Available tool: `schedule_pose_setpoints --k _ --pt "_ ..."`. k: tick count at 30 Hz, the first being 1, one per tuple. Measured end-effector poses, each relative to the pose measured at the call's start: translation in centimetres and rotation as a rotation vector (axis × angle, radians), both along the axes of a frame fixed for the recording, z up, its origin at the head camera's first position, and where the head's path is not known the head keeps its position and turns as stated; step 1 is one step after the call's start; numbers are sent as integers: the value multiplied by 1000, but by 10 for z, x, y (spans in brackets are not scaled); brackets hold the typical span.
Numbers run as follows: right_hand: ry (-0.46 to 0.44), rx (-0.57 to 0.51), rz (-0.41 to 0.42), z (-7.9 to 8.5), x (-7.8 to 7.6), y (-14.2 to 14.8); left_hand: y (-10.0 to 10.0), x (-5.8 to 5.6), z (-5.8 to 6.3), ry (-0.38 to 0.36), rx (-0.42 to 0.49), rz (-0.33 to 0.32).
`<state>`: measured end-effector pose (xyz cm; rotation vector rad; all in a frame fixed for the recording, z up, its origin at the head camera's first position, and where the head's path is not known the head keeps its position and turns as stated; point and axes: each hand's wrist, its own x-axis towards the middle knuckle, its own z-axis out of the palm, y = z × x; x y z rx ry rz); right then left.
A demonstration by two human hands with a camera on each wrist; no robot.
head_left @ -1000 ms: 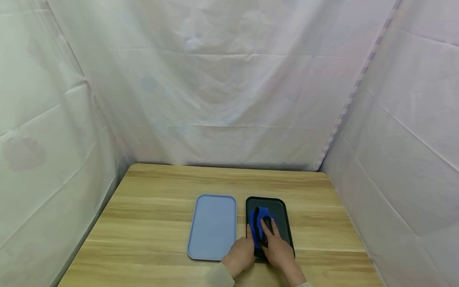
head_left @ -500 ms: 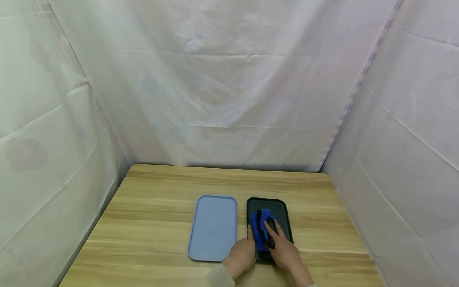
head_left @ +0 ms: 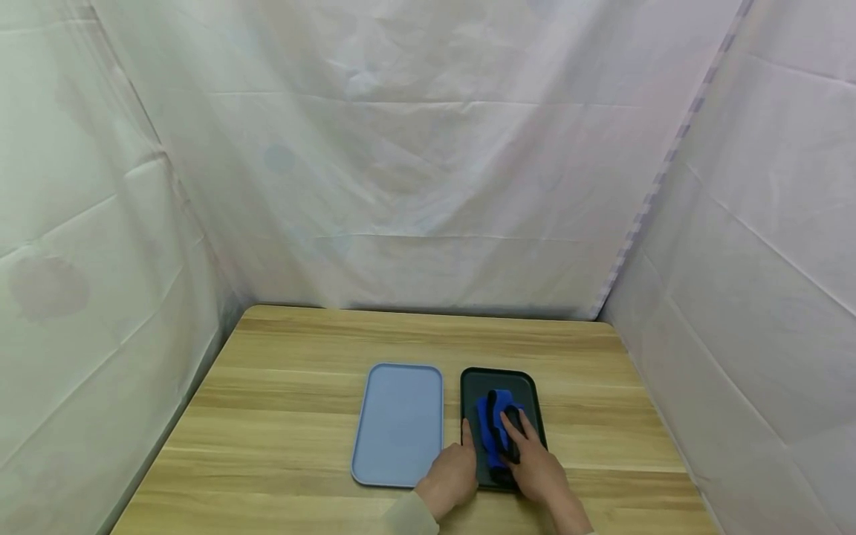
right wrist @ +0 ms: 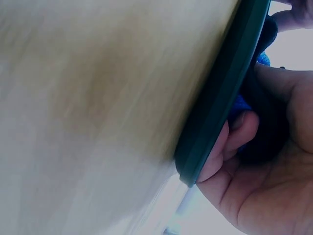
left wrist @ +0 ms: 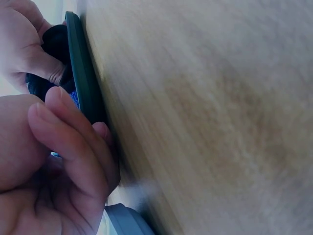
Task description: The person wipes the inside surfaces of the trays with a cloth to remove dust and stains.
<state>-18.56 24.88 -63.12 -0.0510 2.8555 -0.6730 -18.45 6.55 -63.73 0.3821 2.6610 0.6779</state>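
Presently, inside three white cloth walls (head_left: pixel 401 186), a wood table (head_left: pixel 281 386) bears a lt. blue tray (head_left: pixel 401 423) and, just R of it, apart, a dark tray (head_left: pixel 481 380). L hand (head_left: pixel 451 475) lays a straight index finger (head_left: pixel 467 432) along the dark tray's L rim (head_left: pixel 461 400), other fingers (left wrist: pixel 78 152) curled; can't tell if it pinches the rim. R hand (head_left: pixel 536 467) grips the blk. part (head_left: pixel 513 423) of a blue item (head_left: pixel 498 427), exact kind unclear, that sits inside the dark tray, from mid to near end. Step in hand, by the look of it: handling the item in the tray w/ one hand while the other steadies the rim. Next move, as judged, calls for a firm R grip & a tray that doesn't slip. Count, lg. to sm.: walls, 3 in view; table, 1; trays, 2 (1 lt. blue, 1 dark); hands, 2, L & R; blue item, 1.
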Motion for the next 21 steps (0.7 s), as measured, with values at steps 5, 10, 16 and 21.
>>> schedule_pose_setpoints --k 5,10,16,21 --pt "-4 -7 -3 1 0 3 0 0 1 -10 -1 2" --pt "-6 -15 -5 -1 -2 7 0 0 1 -6 -6 -9" --pt "-6 -26 -5 -1 -4 10 0 -1 1 1 -5 -10" --pt "-11 -32 4 0 -7 11 0 -1 1 -3 5 1"
